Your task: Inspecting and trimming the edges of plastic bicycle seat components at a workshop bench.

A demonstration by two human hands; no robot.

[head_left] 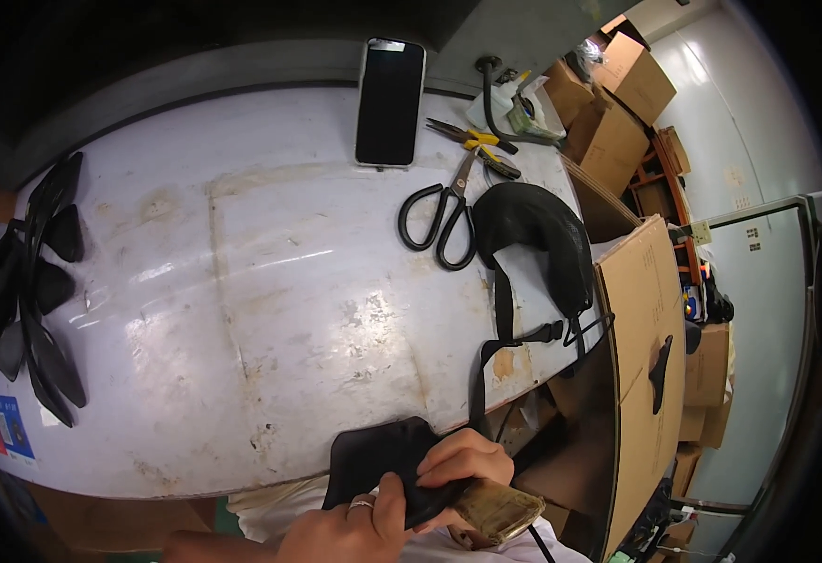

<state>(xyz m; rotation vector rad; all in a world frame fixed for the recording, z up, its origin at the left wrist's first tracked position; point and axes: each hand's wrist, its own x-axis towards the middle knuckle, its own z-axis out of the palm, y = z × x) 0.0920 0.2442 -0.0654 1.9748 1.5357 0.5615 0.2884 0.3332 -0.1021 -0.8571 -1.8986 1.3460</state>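
Observation:
A black piece of fabric or soft sheet (373, 460) hangs over the table's near edge, bent between my two hands. My left hand (359, 527), with a ring on one finger, is closed on its lower part. Across its right side, the fingers of my right hand (467, 463) press down and pinch it. Just below my right hand sits a dull gold-brown, block-shaped thing (503, 511) with a worn surface; I cannot tell whether the hand touches it. A black strap runs from the table edge toward my right hand.
On the white table (289, 310) lie a phone (390, 103), black-handled scissors (448, 211), yellow-handled pliers (472, 136) and a black pouch (542, 230) with strap and buckle. Black cut pieces (35, 281) pile up at left. An open cardboard box (641, 375) abuts the right edge.

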